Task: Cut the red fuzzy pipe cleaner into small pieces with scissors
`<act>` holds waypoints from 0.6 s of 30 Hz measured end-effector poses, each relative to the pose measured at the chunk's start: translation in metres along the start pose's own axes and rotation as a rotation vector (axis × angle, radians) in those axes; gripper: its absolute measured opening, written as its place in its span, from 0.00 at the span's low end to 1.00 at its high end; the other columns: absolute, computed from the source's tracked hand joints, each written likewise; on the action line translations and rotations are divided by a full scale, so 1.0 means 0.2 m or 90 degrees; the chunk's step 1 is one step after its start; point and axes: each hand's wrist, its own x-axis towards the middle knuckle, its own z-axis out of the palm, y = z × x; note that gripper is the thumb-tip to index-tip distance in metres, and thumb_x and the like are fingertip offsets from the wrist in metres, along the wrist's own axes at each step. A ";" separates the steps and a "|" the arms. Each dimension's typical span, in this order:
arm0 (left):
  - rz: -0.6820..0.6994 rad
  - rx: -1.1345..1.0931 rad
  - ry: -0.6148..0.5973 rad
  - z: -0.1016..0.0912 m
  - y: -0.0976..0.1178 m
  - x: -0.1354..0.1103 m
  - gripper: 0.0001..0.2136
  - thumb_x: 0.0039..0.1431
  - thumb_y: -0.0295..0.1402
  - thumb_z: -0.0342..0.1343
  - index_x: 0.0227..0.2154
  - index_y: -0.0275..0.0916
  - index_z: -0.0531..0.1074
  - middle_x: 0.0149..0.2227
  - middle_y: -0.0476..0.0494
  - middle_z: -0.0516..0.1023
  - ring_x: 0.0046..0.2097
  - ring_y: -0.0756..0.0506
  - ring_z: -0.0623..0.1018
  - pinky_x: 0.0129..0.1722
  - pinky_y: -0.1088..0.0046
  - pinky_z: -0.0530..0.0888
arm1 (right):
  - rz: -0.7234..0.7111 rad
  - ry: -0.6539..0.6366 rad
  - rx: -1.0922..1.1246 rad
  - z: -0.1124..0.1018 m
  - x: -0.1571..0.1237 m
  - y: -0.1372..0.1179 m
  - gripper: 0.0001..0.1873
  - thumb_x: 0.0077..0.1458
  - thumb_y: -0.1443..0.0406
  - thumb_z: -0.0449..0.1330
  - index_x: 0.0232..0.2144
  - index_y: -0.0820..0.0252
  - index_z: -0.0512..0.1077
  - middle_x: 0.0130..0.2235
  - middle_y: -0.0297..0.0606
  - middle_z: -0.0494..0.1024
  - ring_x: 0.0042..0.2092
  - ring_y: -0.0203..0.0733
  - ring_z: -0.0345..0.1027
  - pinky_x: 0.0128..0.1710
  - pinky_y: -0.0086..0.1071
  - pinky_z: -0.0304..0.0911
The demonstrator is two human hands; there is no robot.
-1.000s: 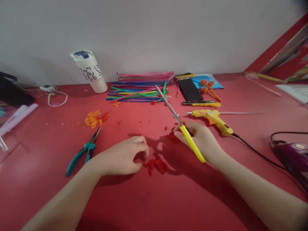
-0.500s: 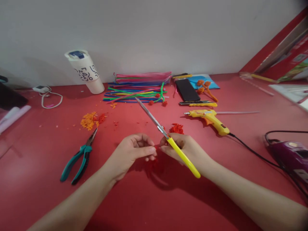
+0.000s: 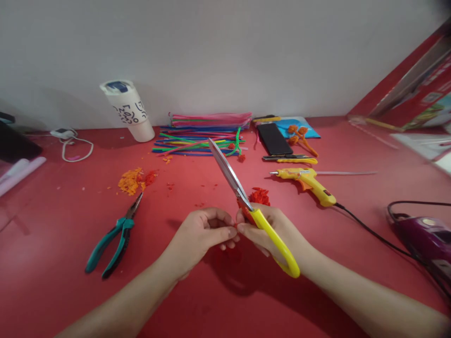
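In the middle of the head view my right hand (image 3: 273,230) is closed around scissors (image 3: 232,176) with yellow handles, their long blades pointing up and away to the left. Its thumb and finger also meet my left hand (image 3: 209,230), which is closed in a pinch. Between the fingertips shows a small red piece (image 3: 236,226), mostly hidden; I cannot tell its exact kind. Just beyond the right hand lies a heap of red clippings (image 3: 260,196). Off to the left are pliers (image 3: 123,225) with teal handles, and orange clippings (image 3: 130,181).
Colourful pipe cleaners (image 3: 200,141) lie along the wall beside a white tumbler (image 3: 132,112). On the right are a yellow glue gun (image 3: 310,180) with a cord, a black phone (image 3: 274,139), a yellow cutter (image 3: 296,160), orange pompom stems (image 3: 299,136) and a purple device (image 3: 426,230).
The scissors have turned in my right hand, showing more of the blades and the handle loop. Both hands sit slightly lower and further right in view, fingertips closer together.
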 end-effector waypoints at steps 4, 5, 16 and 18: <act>0.015 0.064 0.026 0.00 0.01 0.00 0.04 0.44 0.28 0.57 0.25 0.34 0.69 0.21 0.51 0.72 0.24 0.53 0.71 0.26 0.77 0.66 | -0.015 0.032 -0.037 0.01 -0.01 -0.03 0.07 0.44 0.67 0.54 0.20 0.58 0.58 0.13 0.21 0.55 0.14 0.25 0.48 0.12 0.21 0.44; 0.016 0.067 0.032 0.00 0.01 0.00 0.04 0.44 0.28 0.57 0.25 0.34 0.69 0.21 0.51 0.72 0.24 0.53 0.71 0.26 0.77 0.67 | -0.017 0.037 -0.031 0.01 -0.01 -0.03 0.07 0.45 0.66 0.54 0.20 0.58 0.58 0.13 0.21 0.54 0.14 0.25 0.48 0.12 0.21 0.44; 0.090 0.118 0.036 0.00 -0.02 0.01 0.08 0.43 0.23 0.55 0.27 0.38 0.64 0.26 0.51 0.71 0.30 0.52 0.72 0.32 0.76 0.68 | 0.024 0.029 -0.049 0.00 0.02 -0.02 0.04 0.43 0.64 0.55 0.22 0.58 0.62 0.12 0.21 0.55 0.13 0.27 0.47 0.12 0.23 0.43; 0.104 0.137 0.041 0.01 -0.03 0.00 0.08 0.43 0.24 0.55 0.28 0.38 0.64 0.27 0.51 0.71 0.30 0.51 0.72 0.32 0.75 0.68 | 0.021 0.021 -0.049 0.01 0.01 -0.02 0.04 0.42 0.65 0.54 0.21 0.57 0.61 0.12 0.21 0.55 0.13 0.27 0.47 0.12 0.23 0.43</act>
